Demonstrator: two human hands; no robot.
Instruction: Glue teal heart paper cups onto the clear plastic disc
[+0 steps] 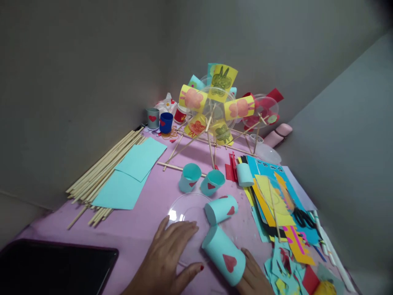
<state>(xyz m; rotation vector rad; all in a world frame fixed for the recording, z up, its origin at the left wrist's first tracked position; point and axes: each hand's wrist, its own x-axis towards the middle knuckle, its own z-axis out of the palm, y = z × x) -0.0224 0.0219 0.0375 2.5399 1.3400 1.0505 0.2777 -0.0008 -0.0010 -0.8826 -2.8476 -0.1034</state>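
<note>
My left hand [167,256] lies flat with spread fingers on a clear plastic disc [188,209] on the pink table cover. My right hand [253,278] holds a light-blue paper cylinder with a red heart [224,254], its end touching the disc. A second heart cylinder [221,209] lies just beyond it on the disc's edge. Two more blue cylinders [189,177] [212,181] stand upright behind the disc, and a small plain blue roll [245,174] lies to their right.
A ferris-wheel model [215,108] of sticks, clear discs and yellow cylinders stands at the back. Wooden sticks [102,170] and blue paper sheets [132,174] lie left. Coloured paper, scissors [302,217] and scraps fill the right. A dark tablet [52,266] sits front left. Small cups [159,119] stand behind.
</note>
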